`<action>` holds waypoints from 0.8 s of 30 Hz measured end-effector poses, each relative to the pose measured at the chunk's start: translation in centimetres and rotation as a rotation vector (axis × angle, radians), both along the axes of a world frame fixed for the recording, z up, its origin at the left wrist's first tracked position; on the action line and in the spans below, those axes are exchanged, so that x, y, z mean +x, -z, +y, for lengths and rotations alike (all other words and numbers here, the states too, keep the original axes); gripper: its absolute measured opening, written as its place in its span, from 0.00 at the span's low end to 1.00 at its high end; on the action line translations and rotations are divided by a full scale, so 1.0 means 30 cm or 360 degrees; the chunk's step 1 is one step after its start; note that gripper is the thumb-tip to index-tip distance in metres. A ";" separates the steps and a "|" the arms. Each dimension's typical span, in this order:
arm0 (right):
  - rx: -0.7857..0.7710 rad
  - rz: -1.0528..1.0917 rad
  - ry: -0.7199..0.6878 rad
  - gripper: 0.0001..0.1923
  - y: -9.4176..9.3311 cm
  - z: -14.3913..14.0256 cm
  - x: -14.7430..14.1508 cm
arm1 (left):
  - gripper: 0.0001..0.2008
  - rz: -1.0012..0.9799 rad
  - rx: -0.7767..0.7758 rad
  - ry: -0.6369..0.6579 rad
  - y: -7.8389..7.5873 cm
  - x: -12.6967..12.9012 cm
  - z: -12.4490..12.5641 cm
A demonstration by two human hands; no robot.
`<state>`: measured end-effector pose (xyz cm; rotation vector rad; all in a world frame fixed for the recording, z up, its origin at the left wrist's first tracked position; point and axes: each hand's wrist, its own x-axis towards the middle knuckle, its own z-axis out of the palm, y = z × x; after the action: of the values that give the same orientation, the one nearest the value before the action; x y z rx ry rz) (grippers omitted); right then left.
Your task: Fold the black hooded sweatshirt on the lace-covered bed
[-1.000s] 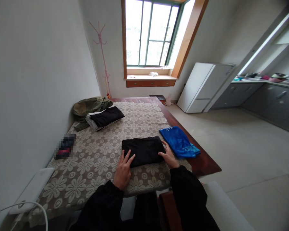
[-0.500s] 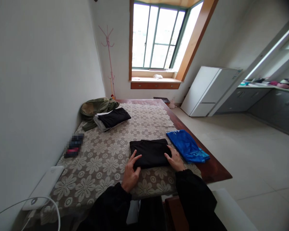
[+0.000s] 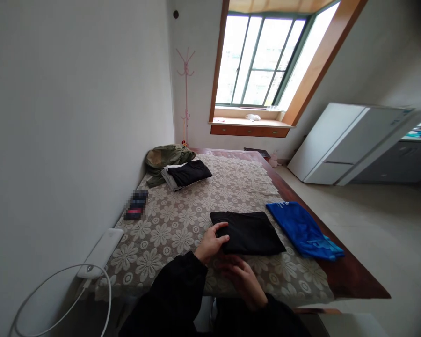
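A folded black garment [image 3: 250, 234] lies flat on the patterned tablecloth near the table's front edge. My left hand [image 3: 211, 242] rests at its left edge, index finger and thumb apart on the cloth; its other fingers are mostly hidden. Just in front of the garment, my right hand [image 3: 243, 276] points leftward with its fingers stretched out, slightly blurred, holding nothing that I can see. To the right of the black garment lies a folded blue garment [image 3: 303, 229], partly on the bare wood.
Farther back sit a stack of folded dark and grey clothes [image 3: 189, 173] and an olive-green garment [image 3: 166, 157]. Along the left wall are a pixelated dark object [image 3: 136, 205] and a white power strip [image 3: 101, 252] with a cable [image 3: 110, 299]. A white fridge [image 3: 340, 140] stands beyond the table.
My right hand has left the garment's right side and moved left and toward me, below its front edge. The left hand stays at the left edge. The view has turned left.
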<state>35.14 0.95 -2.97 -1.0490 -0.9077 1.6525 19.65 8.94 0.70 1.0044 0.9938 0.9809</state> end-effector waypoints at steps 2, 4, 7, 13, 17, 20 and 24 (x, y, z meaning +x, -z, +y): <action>-0.0108 0.0351 0.0201 0.21 0.015 0.034 -0.010 | 0.35 -0.0031 0.0017 -0.0020 -0.034 -0.009 -0.016; -0.0101 0.0480 0.0418 0.21 0.016 0.074 0.035 | 0.40 -0.0089 -0.0021 0.0004 -0.066 -0.043 -0.046; -0.0134 0.0346 0.0517 0.21 0.006 0.095 0.149 | 0.44 -0.0150 -0.0121 0.0081 -0.094 -0.136 -0.097; -0.0611 0.0213 0.0129 0.34 -0.022 0.042 0.293 | 0.39 0.0029 0.0092 0.0369 -0.102 -0.333 -0.132; -0.0658 -0.0017 0.0035 0.34 -0.056 0.016 0.293 | 0.31 0.0287 0.0249 0.0387 -0.090 -0.370 -0.113; -0.0526 -0.0276 0.0116 0.33 -0.062 0.018 0.287 | 0.31 0.0395 0.0296 0.0345 -0.054 -0.363 -0.102; -0.0490 -0.0568 0.0198 0.26 -0.033 0.033 0.289 | 0.31 0.0471 0.0334 0.0250 -0.007 -0.353 -0.107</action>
<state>43.80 1.95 -1.99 -1.6166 -0.8060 1.5578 9.06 5.73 0.92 1.4113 1.0493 0.8324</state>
